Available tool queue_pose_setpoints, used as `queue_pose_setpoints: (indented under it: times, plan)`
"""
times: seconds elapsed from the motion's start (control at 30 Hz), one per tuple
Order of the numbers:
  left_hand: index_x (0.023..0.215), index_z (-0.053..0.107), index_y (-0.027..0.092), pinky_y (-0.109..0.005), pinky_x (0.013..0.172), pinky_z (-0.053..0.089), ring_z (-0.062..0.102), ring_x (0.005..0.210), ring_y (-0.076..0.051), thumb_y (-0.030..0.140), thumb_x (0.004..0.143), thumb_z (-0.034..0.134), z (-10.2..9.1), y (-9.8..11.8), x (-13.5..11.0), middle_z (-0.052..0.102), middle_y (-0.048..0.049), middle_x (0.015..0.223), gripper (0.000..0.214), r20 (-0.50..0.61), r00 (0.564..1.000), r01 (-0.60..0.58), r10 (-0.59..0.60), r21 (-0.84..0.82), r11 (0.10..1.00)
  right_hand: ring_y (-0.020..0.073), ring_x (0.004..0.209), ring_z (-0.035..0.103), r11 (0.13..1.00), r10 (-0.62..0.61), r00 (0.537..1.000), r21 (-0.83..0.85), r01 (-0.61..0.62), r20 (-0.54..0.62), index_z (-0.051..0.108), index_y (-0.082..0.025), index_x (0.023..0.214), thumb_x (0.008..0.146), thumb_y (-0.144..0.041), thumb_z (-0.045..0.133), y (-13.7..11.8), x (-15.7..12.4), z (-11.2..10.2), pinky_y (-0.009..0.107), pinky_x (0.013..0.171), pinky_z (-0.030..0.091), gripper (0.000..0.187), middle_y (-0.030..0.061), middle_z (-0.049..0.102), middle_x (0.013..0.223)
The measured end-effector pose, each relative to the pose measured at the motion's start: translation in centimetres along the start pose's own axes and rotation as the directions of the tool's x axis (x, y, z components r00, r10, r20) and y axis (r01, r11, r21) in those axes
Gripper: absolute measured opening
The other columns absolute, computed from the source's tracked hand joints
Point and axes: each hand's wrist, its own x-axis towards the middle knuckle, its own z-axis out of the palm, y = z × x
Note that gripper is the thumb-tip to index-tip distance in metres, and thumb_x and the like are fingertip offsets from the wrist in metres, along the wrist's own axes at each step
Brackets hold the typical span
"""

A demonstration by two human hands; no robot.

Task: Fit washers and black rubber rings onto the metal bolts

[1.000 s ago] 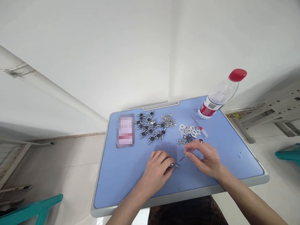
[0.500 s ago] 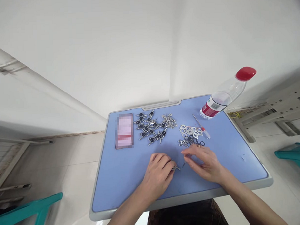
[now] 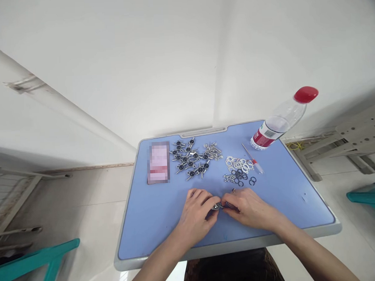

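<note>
Bare left forearm (image 3: 165, 258) slants in from 7 o'clock, wrist (image 3: 177, 236) nearly straight. Bare left hand (image 3: 197, 210), palm down, rounded: fingers curled, thumb and forefinger pinching toward 3 o'clock. Bare right forearm (image 3: 304, 243) reaches in from 4 o'clock. Bare right hand (image 3: 247, 209) aims at 9 o'clock, thumb and forefinger pinched, tips just beside left hand's.

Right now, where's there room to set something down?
Front left, between the blurred pink rectangle and your left hand; also right of the screwdriver and your right hand, bar small specks. Back middle's crowded: black-topped metal parts, pins, flat plates, rings.
</note>
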Motion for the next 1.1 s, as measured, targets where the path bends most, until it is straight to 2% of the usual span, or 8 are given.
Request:
queue_pose_setpoints:
  times: [0.13, 0.3, 0.63, 0.93, 1.1]
  plan:
    - [0.118, 0.051, 0.025, -0.038, 0.088, 0.037, 0.055, 0.088, -0.020, 0.016, 0.080, 0.064, -0.39, 0.02, -0.10, 0.061, -0.0009, 0.091, 0.041, -0.010, 0.998, 0.066, -0.067, -0.037, 0.997, 0.0161, 0.064, 0.060, 1.000, -0.004, 1.000, -0.011, 0.003, -0.010, 0.062, -0.020, 0.090, 0.090, -0.021, 0.057, -0.09, 0.11, -0.01, 0.026, 0.057, 0.030, 0.005, 0.0001, 0.065, 0.069]
    - [0.101, 0.051, 0.023, -0.036, 0.082, 0.039, 0.052, 0.088, -0.021, 0.018, 0.071, 0.072, -0.59, -0.11, -0.30, 0.058, 0.0002, 0.091, 0.037, 0.018, 0.982, 0.188, -0.187, -0.090, 0.978, 0.0152, 0.064, 0.059, 1.000, -0.008, 1.000, -0.007, 0.008, -0.022, 0.061, -0.020, 0.090, 0.090, -0.019, 0.055, 0.13, 0.02, 0.25, 0.026, 0.058, 0.030, 0.007, -0.0003, 0.065, 0.070]
    - [0.087, 0.055, 0.021, -0.037, 0.084, 0.035, 0.049, 0.094, -0.022, 0.019, 0.064, 0.081, -0.02, -0.19, -0.40, 0.057, -0.0012, 0.097, 0.034, -0.019, 0.983, 0.180, -0.182, -0.097, 0.979, 0.0148, 0.062, 0.058, 1.000, -0.015, 0.999, 0.003, 0.015, -0.049, 0.060, -0.019, 0.087, 0.089, -0.016, 0.055, -0.04, 0.11, 0.25, 0.026, 0.057, 0.029, 0.006, -0.0006, 0.065, 0.068]
    - [0.087, 0.059, 0.022, -0.037, 0.084, 0.037, 0.053, 0.088, -0.019, 0.016, 0.078, 0.068, 0.15, -0.10, -0.37, 0.059, -0.0017, 0.091, 0.013, -0.037, 0.994, 0.099, -0.104, -0.115, 0.988, 0.0139, 0.059, 0.057, 0.999, -0.049, 0.994, 0.009, 0.050, -0.099, 0.058, -0.019, 0.086, 0.091, -0.016, 0.052, -0.04, 0.04, 0.62, 0.026, 0.056, 0.030, 0.008, -0.0012, 0.063, 0.067]
    - [0.086, 0.060, 0.021, -0.036, 0.079, 0.038, 0.054, 0.084, -0.019, 0.017, 0.081, 0.067, 0.21, -0.09, -0.48, 0.060, -0.0014, 0.085, 0.009, -0.050, 0.997, 0.049, -0.054, -0.095, 0.994, 0.0138, 0.059, 0.056, 0.998, -0.058, 0.992, 0.016, 0.060, -0.109, 0.057, -0.020, 0.086, 0.092, -0.016, 0.051, -0.04, 0.06, 0.63, 0.026, 0.055, 0.030, 0.009, -0.0013, 0.062, 0.067]
